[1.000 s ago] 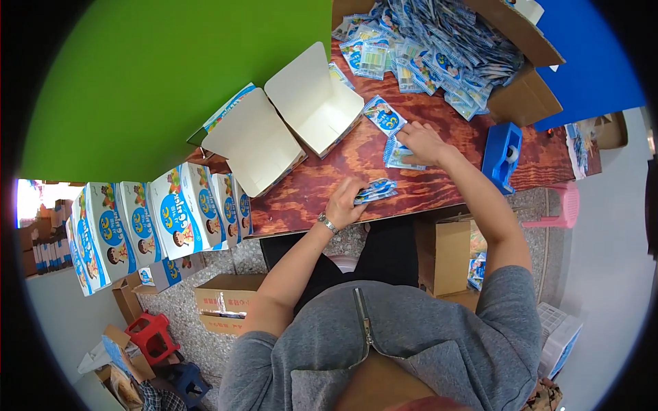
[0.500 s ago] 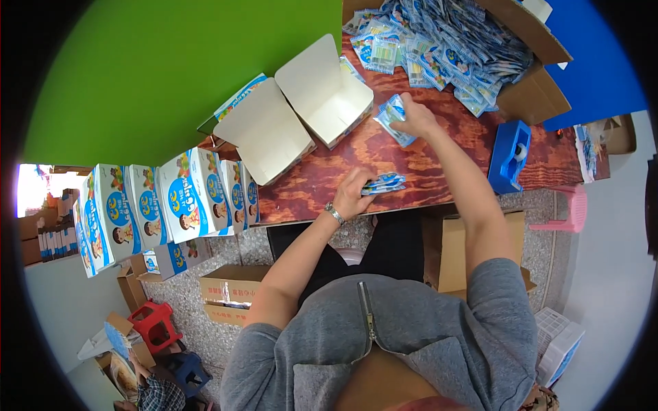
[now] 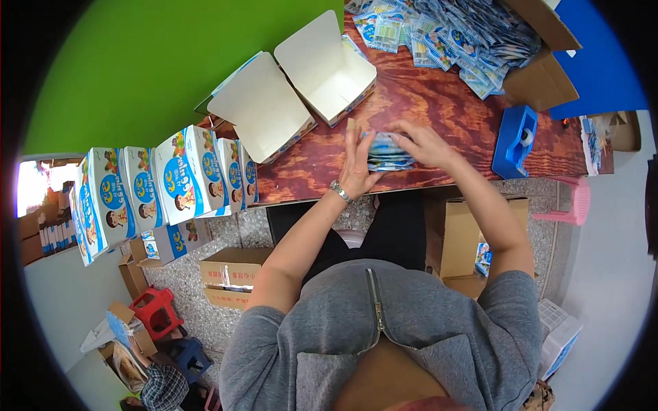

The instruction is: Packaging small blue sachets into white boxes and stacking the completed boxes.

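Note:
Near the front edge of the reddish wood-patterned table, a small stack of blue-and-white sachets (image 3: 389,159) sits between my two hands. My left hand (image 3: 356,166) grips its left side, fingers pointing away from me and a tape-like wrap on one fingertip. From the right, my right hand (image 3: 426,145) closes on the upper sachets, with its fingers over their far edge. Beyond my hands stand two open white-lined cartons, the right carton (image 3: 332,89) and the left carton (image 3: 264,113). Their visible insides hold nothing.
A heap of sachets (image 3: 459,41) spills from a brown cardboard box (image 3: 541,79) at the far right. A blue tape dispenser (image 3: 510,144) stands right of my hands. Several printed cartons (image 3: 181,178) line the left. Behind-left, a person (image 3: 164,387) sits near a red stool (image 3: 156,312).
My right hand has brought its sachets left and nearer, onto those at my left hand. My left hand has shifted slightly away from me, its fingers now upright beside the stack.

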A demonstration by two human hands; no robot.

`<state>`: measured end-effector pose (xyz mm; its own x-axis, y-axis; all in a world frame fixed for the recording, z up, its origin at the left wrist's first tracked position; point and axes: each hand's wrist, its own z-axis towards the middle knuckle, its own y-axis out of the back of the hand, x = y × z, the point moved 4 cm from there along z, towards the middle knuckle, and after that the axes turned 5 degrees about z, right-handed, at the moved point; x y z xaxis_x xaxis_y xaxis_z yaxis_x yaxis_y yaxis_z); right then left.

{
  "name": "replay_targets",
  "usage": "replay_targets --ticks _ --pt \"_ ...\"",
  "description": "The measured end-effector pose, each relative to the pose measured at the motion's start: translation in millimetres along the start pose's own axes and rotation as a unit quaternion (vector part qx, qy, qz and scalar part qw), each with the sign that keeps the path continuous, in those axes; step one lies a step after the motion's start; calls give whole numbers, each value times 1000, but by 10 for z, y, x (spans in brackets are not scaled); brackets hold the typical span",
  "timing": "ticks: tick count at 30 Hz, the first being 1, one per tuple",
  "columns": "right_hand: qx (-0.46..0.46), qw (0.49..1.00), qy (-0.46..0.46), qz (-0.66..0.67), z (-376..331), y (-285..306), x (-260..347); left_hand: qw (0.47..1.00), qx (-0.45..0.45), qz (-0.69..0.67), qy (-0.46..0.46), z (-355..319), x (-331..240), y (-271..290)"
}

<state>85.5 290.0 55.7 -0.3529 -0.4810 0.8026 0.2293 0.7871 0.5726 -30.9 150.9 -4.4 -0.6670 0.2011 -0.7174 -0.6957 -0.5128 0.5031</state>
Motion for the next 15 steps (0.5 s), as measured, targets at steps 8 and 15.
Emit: replay_targets --ticks 8,15 --pt "-117 991 58 20 383 325 -245 994 100 1 -44 48 -22 7" --pt "-161 927 -30 -337 2092 791 -359 992 117 6 -42 87 -7 -11"
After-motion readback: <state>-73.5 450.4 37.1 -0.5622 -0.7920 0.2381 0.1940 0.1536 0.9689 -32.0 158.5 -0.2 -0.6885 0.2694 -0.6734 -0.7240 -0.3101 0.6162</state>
